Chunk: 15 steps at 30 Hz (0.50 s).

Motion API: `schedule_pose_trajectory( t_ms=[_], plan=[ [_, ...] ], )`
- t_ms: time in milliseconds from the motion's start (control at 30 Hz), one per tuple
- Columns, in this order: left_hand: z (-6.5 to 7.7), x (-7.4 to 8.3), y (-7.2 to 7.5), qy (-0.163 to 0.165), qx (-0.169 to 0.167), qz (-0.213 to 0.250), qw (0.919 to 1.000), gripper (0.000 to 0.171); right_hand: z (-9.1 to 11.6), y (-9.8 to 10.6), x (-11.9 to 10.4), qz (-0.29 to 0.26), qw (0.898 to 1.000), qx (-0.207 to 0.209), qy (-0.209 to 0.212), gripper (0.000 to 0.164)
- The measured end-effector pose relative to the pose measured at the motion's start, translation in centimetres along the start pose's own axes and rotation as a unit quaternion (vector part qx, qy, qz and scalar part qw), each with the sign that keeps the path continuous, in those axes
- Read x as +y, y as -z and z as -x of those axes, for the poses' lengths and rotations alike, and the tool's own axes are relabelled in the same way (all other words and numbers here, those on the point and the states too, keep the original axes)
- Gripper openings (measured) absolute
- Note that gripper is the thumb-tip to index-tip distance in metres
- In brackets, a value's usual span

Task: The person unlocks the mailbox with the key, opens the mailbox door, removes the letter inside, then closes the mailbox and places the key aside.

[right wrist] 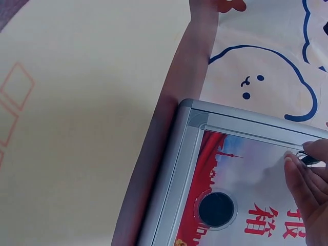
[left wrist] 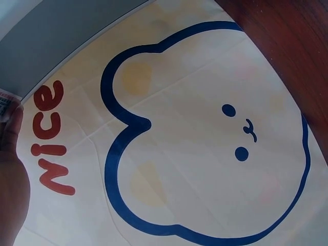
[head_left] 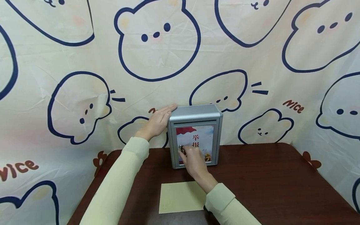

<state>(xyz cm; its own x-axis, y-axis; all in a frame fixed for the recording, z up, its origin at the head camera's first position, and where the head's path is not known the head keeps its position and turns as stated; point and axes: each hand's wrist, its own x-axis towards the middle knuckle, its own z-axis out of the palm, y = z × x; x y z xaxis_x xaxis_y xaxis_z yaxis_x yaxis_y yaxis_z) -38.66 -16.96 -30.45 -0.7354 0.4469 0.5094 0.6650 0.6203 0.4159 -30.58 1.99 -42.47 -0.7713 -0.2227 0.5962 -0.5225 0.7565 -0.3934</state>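
A silver-grey report box [head_left: 195, 113] with a slot and red Chinese characters on its front panel stands upright on the table. My left hand [head_left: 158, 122] rests against its upper left edge, fingers straight. In the left wrist view, only part of that hand [left wrist: 11, 174] shows beside the grey box side [left wrist: 66, 41]. At the left of the front panel, my right hand [head_left: 194, 159] pinches a small key [head_left: 181, 148]. The right wrist view shows the key with its thin metal ring [right wrist: 307, 158] between thumb and fingers; whether it sits in a lock is hidden.
A pale yellow envelope [head_left: 180, 198] lies flat in front of the box, partly under my right forearm; red outlined squares are printed on it. The dark brown table [head_left: 261, 178] meets a cartoon-printed cloth [head_left: 157, 62] behind. A round dark disc [right wrist: 216, 210] sits on the box front.
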Motion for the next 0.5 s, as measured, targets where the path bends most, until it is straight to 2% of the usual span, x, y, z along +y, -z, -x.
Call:
schedule_pose_trajectory(
  t_ms=[300, 500],
  plan=[
    [0.19, -0.03, -0.17, 0.013, -0.006, 0.001, 0.9999, 0.053, 0.52, -0.45, 0.60, 0.041, 0.996, 0.037, 0.071, 0.013],
    [0.15, 0.07, -0.01, 0.009, 0.000, -0.002, 1.0000, 0.052, 0.32, -0.70, 0.87, 0.107, 0.983, 0.063, 0.134, 0.009]
  ],
)
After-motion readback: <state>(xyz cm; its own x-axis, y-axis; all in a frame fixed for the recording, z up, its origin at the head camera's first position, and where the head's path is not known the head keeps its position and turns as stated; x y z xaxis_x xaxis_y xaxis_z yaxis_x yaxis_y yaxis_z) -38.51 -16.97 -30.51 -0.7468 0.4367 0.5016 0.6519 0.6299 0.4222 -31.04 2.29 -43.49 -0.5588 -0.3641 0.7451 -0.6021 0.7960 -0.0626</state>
